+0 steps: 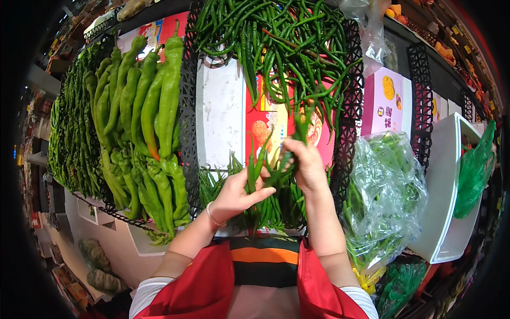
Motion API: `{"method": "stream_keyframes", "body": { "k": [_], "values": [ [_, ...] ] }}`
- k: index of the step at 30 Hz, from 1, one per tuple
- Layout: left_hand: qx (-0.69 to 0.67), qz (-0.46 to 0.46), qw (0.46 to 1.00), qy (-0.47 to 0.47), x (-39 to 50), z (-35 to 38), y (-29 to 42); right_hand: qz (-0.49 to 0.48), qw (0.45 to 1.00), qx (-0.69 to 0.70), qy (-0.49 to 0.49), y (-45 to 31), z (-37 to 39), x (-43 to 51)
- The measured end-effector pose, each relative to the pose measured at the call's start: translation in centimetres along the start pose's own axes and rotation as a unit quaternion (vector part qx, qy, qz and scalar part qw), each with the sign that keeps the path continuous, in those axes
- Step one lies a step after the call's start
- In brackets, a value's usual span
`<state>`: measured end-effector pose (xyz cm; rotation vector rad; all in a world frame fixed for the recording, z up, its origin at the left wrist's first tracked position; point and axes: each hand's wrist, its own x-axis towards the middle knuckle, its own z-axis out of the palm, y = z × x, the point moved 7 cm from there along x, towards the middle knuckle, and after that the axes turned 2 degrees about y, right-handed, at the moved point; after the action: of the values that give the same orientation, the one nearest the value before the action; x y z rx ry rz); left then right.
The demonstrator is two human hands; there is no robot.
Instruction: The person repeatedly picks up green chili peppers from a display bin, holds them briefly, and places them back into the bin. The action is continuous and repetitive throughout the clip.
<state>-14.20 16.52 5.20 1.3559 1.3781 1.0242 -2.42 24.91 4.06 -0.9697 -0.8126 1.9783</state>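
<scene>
My left hand [237, 193], with a beaded bracelet at the wrist, holds a few slim green chili peppers [258, 165] between thumb and fingers. Close beside it, my right hand [306, 161] is closed around a small bunch of green chilies [303, 123], blurred at the tips. Both hands are above a display bay lined with red and yellow printed cardboard [261, 131] and a white panel [220, 111]. Long thin green chilies [247, 28] are heaped at the bay's far end. Shorter green chilies [271, 213] lie at the near end, partly hidden by my hands.
Black lattice dividers [188, 119] flank the bay. Large green peppers [167, 95] fill the left section. At right are a clear plastic bag [388, 179] of green vegetables, a pink printed carton [384, 101], a white box [436, 195] and a green plastic bag [474, 175].
</scene>
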Motion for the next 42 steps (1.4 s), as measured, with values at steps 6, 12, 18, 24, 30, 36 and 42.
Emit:
{"method": "stream_keyframes", "body": {
  "k": [6,12,18,24,30,36,42],
  "values": [
    [-0.025,-0.1,0.994,-0.034,0.5,0.7,-1.2,0.029,0.997,-0.062,-0.028,0.6,-1.0,-1.2],
    [0.141,-0.025,0.988,-0.065,1.4,3.4,0.5,0.005,0.996,-0.084,-0.021,3.1,-0.7,-3.0],
    [0.149,0.054,0.975,-0.158,1.9,6.0,2.3,0.029,0.999,0.035,0.014,2.6,-4.7,-4.3],
    [0.278,0.278,0.919,0.033,11.5,5.5,4.1,-0.072,0.976,0.184,0.092,-0.1,-9.9,-6.0],
    [0.512,0.337,0.789,0.056,23.2,10.7,3.4,-0.071,0.989,0.099,0.086,-0.6,-9.8,-7.3],
    [0.199,0.111,0.969,-0.094,21.7,8.4,4.4,-0.094,0.98,-0.019,0.174,-3.0,-11.8,-8.4],
    [0.002,-0.034,0.95,-0.311,10.9,6.4,8.4,-0.269,0.917,-0.249,0.16,-6.2,-8.6,-9.7]
  ]
}}
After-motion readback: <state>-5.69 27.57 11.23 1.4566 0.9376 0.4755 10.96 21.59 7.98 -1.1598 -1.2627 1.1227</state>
